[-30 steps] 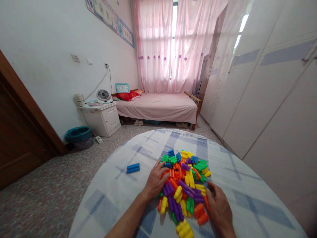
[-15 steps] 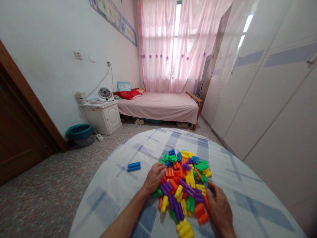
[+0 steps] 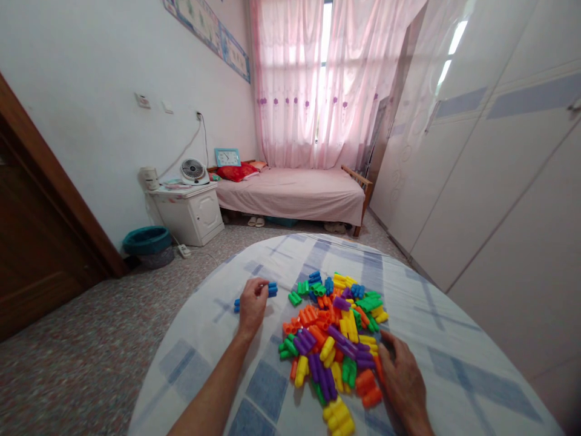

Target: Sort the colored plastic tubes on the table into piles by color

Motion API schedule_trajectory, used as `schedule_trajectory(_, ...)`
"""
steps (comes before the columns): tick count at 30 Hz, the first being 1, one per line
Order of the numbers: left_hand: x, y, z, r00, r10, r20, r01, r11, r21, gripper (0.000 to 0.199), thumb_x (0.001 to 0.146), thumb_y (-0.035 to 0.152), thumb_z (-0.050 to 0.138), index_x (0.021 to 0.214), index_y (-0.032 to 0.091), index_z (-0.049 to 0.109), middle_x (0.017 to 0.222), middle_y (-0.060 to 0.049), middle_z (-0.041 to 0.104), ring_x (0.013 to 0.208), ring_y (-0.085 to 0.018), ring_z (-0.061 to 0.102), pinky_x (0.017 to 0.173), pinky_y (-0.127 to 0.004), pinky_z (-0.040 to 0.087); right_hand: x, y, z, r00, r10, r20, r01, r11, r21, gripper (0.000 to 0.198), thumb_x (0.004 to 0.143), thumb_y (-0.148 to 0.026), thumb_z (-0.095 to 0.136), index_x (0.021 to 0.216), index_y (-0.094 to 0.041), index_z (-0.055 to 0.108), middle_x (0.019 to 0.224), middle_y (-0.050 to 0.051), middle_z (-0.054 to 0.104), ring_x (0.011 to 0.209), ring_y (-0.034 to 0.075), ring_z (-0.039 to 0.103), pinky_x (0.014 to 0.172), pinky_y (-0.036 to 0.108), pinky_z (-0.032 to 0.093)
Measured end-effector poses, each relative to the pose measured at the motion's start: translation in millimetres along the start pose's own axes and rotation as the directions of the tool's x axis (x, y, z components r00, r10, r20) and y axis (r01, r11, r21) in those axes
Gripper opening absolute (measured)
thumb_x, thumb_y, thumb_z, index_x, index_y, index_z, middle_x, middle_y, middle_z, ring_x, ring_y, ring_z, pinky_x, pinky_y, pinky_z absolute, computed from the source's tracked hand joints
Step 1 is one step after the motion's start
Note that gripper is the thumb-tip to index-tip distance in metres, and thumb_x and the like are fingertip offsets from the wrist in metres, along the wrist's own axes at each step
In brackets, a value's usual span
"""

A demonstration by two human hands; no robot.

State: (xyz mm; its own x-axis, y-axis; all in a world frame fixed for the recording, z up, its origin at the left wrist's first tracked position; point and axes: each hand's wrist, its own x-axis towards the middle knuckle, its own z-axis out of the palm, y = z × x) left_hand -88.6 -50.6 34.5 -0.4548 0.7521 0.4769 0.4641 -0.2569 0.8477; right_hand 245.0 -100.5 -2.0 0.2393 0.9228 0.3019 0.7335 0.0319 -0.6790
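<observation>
1) Across the middle of one round table point(image 3: 204, 345), draped with one white-and-blue checked cloth point(image 3: 463, 399), one heap of plastic pieces point(image 3: 349, 330) in five colours: orange, yellow, green, purple and blue; too tangled for a full count

2) To the left of the heap, one left hand point(image 3: 253, 306), fingers pinched on one blue piece point(image 3: 273, 289), with part of it sticking out to the right of the fingertips

3) At the left side of that same hand, one second blue piece point(image 3: 236, 305), lying on the cloth and partly hidden by the hand

4) At the right edge of the heap, one right hand point(image 3: 403, 375), fingers loosely curled against or just beside one orange piece point(image 3: 378, 369); impossible to tell whether grasping it

5) At the near edge of the heap, one yellow piece point(image 3: 338, 418), just in front of one long purple piece point(image 3: 323, 378)

6) At the far left edge, one green piece point(image 3: 295, 298), slightly apart from its neighbours

7) Beyond the table, one bed point(image 3: 295, 194) with one red pillow point(image 3: 236, 172) and one blue-framed clock point(image 3: 227, 157); beneath, two pale slippers point(image 3: 260, 222)

8) Along the left wall, one white cabinet point(image 3: 200, 218) bearing one fan point(image 3: 193, 171); beside it on the floor, one bin point(image 3: 149, 245)

9) At the window, two pink curtains point(image 3: 290, 72); far right, one white wardrobe point(image 3: 499, 212)
</observation>
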Motion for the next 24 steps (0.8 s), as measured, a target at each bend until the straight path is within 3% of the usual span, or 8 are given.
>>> schedule_trajectory(2, 9, -7, -14, 0.999, 0.033, -0.038, -0.027, 0.989, 0.142, 0.02, 0.08, 0.028, 0.049, 0.086, 0.018, 0.065, 0.091, -0.005, 0.064, 0.08, -0.017, 0.063, 0.077, -0.032, 0.051, 0, -1, -1, 1.0, -0.014, -0.022, 0.014, 1.0, -0.011, 0.041, 0.083, -0.042, 0.038, 0.108, -0.02, 0.062, 0.103, 0.009, 0.065, 0.096, 0.024, 0.059, 0.083, 0.035, 0.045)
schedule_trajectory(7, 17, -39, -38, 0.998, -0.046, -0.054, 0.063, 0.921, 0.385, 0.021, 0.078, 0.026, 0.05, 0.083, 0.017, 0.068, 0.092, -0.01, 0.067, 0.087, -0.024, 0.063, 0.087, -0.043, 0.048, 1, -2, -2, 0.996, -0.081, -0.037, 0.08, 0.996, -0.048, 0.036, 0.08, -0.038, 0.041, 0.103, -0.021, 0.063, 0.101, 0.009, 0.066, 0.094, 0.024, 0.06, 0.081, 0.034, 0.046)
schedule_trajectory(13, 10, -57, -28, 0.997, -0.07, -0.022, 0.074, 0.944, 0.322, 0.036, 0.085, 0.039, 0.042, 0.094, 0.015, 0.067, 0.097, -0.012, 0.068, 0.092, -0.024, 0.064, 0.087, -0.042, 0.049, 1, -3, -2, 0.992, -0.119, -0.03, 0.117, 0.991, -0.057, 0.034, 0.08, -0.037, 0.041, 0.103, -0.023, 0.063, 0.103, 0.008, 0.066, 0.095, 0.024, 0.06, 0.081, 0.034, 0.047)
schedule_trajectory(18, 4, -48, -11, 0.999, -0.019, 0.028, 0.011, 0.968, 0.252, 0.038, 0.087, 0.043, 0.04, 0.097, 0.016, 0.066, 0.103, -0.011, 0.067, 0.1, -0.023, 0.062, 0.094, -0.042, 0.047, 2, -1, 0, 0.996, -0.078, -0.039, 0.076, 0.996, -0.035, 0.037, 0.081, -0.039, 0.04, 0.104, -0.021, 0.063, 0.104, 0.009, 0.066, 0.097, 0.024, 0.059, 0.083, 0.034, 0.046)
schedule_trajectory(24, 6, -31, -12, 0.994, 0.106, -0.008, -0.098, 0.939, 0.331, 0.034, 0.083, 0.039, 0.046, 0.1, 0.015, 0.065, 0.113, -0.014, 0.061, 0.116, -0.029, 0.053, 0.104, -0.049, 0.039, 2, 2, 3, 1.0, -0.022, 0.007, 0.022, 1.0, 0.004, 0.041, 0.083, -0.042, 0.037, 0.108, -0.02, 0.062, 0.107, 0.009, 0.065, 0.098, 0.023, 0.059, 0.085, 0.035, 0.045)
